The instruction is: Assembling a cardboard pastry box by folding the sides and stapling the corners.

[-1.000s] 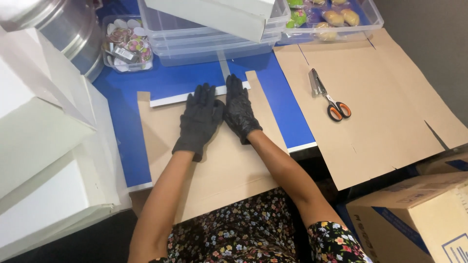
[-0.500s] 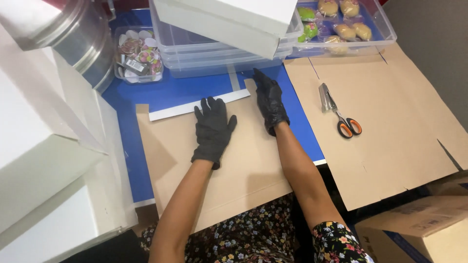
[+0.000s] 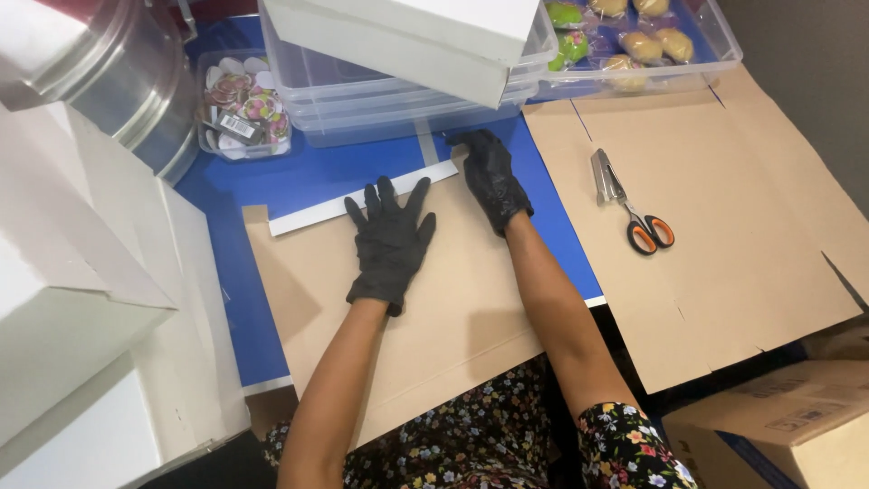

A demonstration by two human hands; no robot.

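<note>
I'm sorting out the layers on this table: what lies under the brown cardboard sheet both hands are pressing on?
Under the cardboard sheet a blue sheet with a white edge strip shows along the left, top and right sides. The left hand lies flat on the cardboard, the right hand at its top corner. Anything beneath the middle is covered.

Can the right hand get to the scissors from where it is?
Probably yes. The right hand rests at the cardboard sheet's far corner, and the scissors lie in the open on the flattened box beside it, nothing between them.
</note>
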